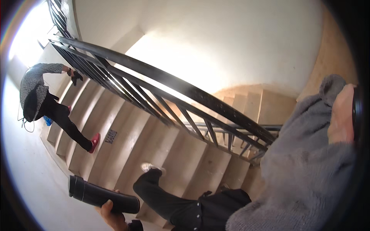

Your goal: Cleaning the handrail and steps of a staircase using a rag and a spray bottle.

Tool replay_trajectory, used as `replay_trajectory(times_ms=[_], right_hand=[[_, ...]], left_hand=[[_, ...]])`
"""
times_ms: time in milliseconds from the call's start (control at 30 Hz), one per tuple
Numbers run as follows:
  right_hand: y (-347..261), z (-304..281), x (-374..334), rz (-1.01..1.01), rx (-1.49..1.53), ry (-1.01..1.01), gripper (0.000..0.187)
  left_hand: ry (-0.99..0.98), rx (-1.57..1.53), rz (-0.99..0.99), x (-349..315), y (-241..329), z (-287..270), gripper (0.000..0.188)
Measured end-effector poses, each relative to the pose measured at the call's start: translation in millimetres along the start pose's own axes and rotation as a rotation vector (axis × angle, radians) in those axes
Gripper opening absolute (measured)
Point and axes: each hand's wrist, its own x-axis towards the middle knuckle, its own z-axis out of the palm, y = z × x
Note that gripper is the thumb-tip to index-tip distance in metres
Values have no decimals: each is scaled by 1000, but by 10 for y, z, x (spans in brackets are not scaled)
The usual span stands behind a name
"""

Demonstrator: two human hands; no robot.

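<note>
Flask (95,192), black, cylindrical, capped; location lower left, slanting, capped end to the left. Held in left hand (114,219), fingers clasped around body, thumb across it. At right: grey plush cloth (300,181), next to bare skin of right arm or hand (341,117); cannot tell whether right fingers released or grasping. Underfoot: pale stairs (154,148), white shoe (147,166) upon them. Alongside: black railing (163,78). Farther off, on same stairs: person (63,119) in dark trousers, red shoes (95,142).
</note>
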Motion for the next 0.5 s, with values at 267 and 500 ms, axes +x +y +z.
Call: replay_trajectory(times_ms=[267,500], right_hand=[[120,81,-18,37,61,-3,26],[9,-4,343,69,-36,51,21]], left_hand=[[-174,29,-73,112,-99,94,59],[-188,-55,-65,237,-225,458,54]])
